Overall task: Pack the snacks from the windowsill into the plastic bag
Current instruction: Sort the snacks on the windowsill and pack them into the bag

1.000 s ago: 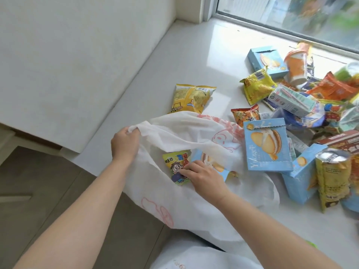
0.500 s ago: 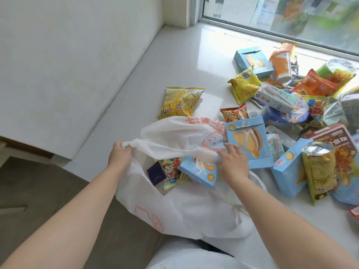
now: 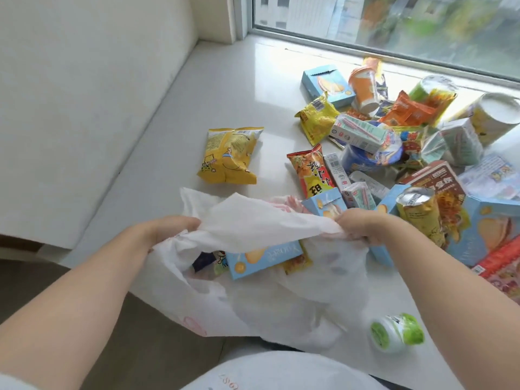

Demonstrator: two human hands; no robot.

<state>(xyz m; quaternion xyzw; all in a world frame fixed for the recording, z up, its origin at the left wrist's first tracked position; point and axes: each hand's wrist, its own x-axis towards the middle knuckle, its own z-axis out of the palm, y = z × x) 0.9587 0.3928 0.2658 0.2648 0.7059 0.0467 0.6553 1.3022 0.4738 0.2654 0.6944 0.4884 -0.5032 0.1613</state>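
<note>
At the windowsill (image 3: 197, 114) edge, left hand (image 3: 166, 230) and right hand (image 3: 357, 225) each pinch the limp, slippery plastic bag (image 3: 253, 302) rim in a closed grip; light snacks (image 3: 365, 142) lie beyond, best gripped across their flat faces.

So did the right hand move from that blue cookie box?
Yes. The right hand has left the light blue cardboard cookie box lying on the white windowsill and come back toward the person, now gripping the white plastic bag.

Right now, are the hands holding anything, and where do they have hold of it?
Both hold the plastic bag by the rim of its mouth: the left hand at the left side, the right hand at the right.
</note>
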